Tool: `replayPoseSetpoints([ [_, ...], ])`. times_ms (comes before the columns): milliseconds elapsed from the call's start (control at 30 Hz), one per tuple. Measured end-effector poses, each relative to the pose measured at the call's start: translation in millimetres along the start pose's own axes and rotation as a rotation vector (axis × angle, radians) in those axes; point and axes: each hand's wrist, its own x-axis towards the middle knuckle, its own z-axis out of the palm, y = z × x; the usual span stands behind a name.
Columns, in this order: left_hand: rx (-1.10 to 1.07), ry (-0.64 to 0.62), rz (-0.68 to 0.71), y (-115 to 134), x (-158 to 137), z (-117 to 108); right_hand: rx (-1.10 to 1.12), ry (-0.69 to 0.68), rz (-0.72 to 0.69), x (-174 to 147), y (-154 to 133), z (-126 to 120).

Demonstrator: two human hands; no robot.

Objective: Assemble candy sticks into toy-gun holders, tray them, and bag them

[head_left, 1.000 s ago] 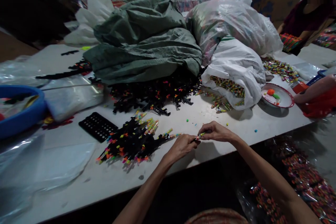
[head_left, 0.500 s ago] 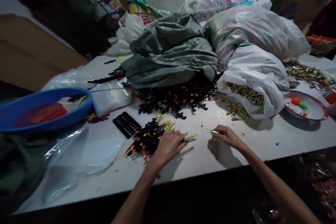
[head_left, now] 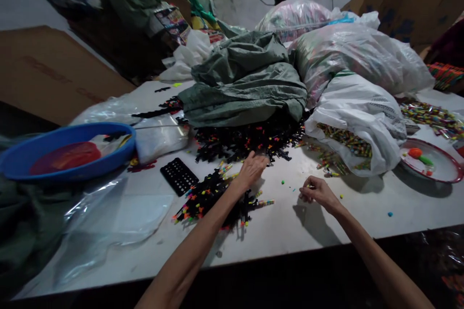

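Observation:
My left hand [head_left: 253,170] is at the front edge of a large heap of small black plastic toy parts [head_left: 232,142], its fingers reaching out and partly blurred. Below its wrist lies a smaller pile of black parts with orange, yellow and pink tips [head_left: 203,195]. Beside that pile are thin clear tubes filled with coloured beads [head_left: 266,203]. My right hand [head_left: 321,194] hovers over the white table [head_left: 275,239], thumb and fingers pinched together. A small yellowish bit shows at its fingertips, seemingly the small tube; most of it is hidden.
A black perforated tray [head_left: 179,176] and a blue basin [head_left: 68,169] stand to the left, near clear plastic bags [head_left: 141,212]. A white sack [head_left: 357,106] spills filled tubes. A red-rimmed dish [head_left: 444,157] sits at right. Dark green cloth [head_left: 246,87] covers the large heap.
My left hand has moved from the small pile up to the large heap. My right hand stays pinched, with less of the small tube showing. The view has tilted slightly upward.

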Motion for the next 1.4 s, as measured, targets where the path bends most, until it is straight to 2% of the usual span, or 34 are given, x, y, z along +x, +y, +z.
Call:
replayPoseSetpoints([
  [67, -0.001, -0.052, 0.064, 17.7, -10.6, 1.2, 0.296, 0.017, -0.03, -1.1, -6.1, 1.2],
  [133, 0.002, -0.085, 0.132, 36.8, -21.1, 2.5, 0.441, 0.051, -0.084, -2.6, -13.7, 5.6],
  [233, -0.009, -0.089, 0.209, 59.0, -33.1, 2.6, 0.481, 0.048, -0.114, -5.9, -22.6, 12.2],
  [367, -0.074, -0.064, 0.224, 71.8, -40.8, -1.3, 0.456, 0.002, -0.098, -12.2, -25.2, 12.9],
  [633, -0.099, -0.103, 0.208, 79.8, -48.9, -12.7, 0.412, -0.068, -0.115, -24.8, -23.7, 8.6],
  [767, -0.146, -0.1, 0.213, 82.0, -51.8, -13.8, 0.411, -0.035, -0.188, -28.3, -25.1, 8.1],
  [933, -0.274, -0.146, 0.169, 85.0, -55.0, -11.0, 0.318, -0.101, -0.263, -28.0, -22.2, 4.9],
  [1000, -0.369, -0.192, 0.13, 85.8, -57.0, -10.4, 0.287, -0.135, -0.278, -28.6, -19.7, 3.5],
  [1100, -0.654, -0.323, 0.024, 84.4, -60.8, -11.2, 0.235, -0.198, -0.284, -31.5, -15.3, 3.9],
  [1200, -0.865, -0.436, -0.05, 79.1, -63.9, -13.4, 0.224, -0.254, -0.234, -35.2, -10.9, 8.0],
  [1300, -0.871, -0.41, -0.021, 73.1, -64.9, -14.5, 0.268, -0.227, -0.199, -37.0, -9.9, 14.3],
  [1400, -0.831, -0.31, -0.036, 71.3, -65.2, -14.1, 0.242, -0.095, -0.279, -37.2, -13.5, 20.4],
])
